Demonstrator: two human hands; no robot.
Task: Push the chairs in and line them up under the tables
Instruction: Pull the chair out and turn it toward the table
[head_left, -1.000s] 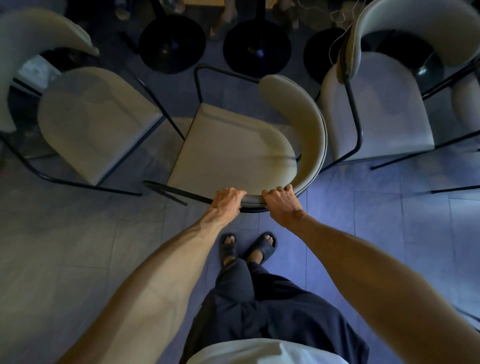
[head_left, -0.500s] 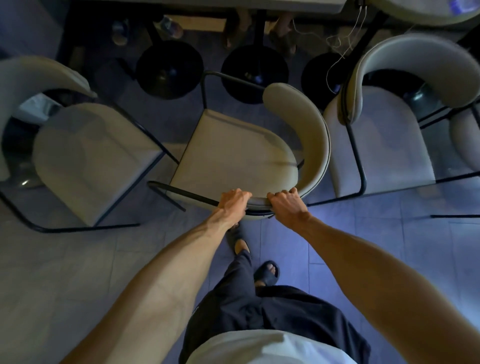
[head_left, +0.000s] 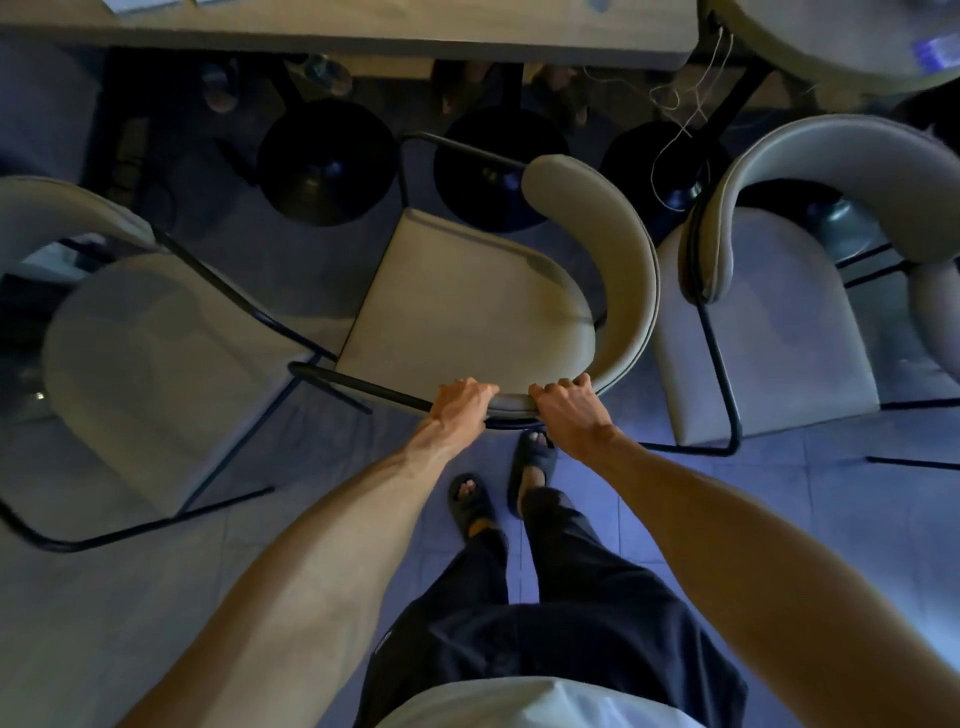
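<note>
Gripping the middle chair (head_left: 467, 301) with both hands, centre frame. Left hand (head_left: 460, 402) and right hand (head_left: 566, 413) sit side by side on the near rim of its curved backrest (head_left: 631, 270), fingers curled over the top edge. Chair is skewed, open side facing upper left, seat short of the table (head_left: 363, 31) along the top edge. Its black front frame shows between two round table bases (head_left: 324, 161). Left chair (head_left: 156, 364) is at frame left, also angled. Right chair (head_left: 753, 322) is at frame right, just beside the middle backrest. Feet in dark sandals (head_left: 470, 501) stand on the tiled floor below the hands. Loose wires (head_left: 680, 114) hang upper right.
</note>
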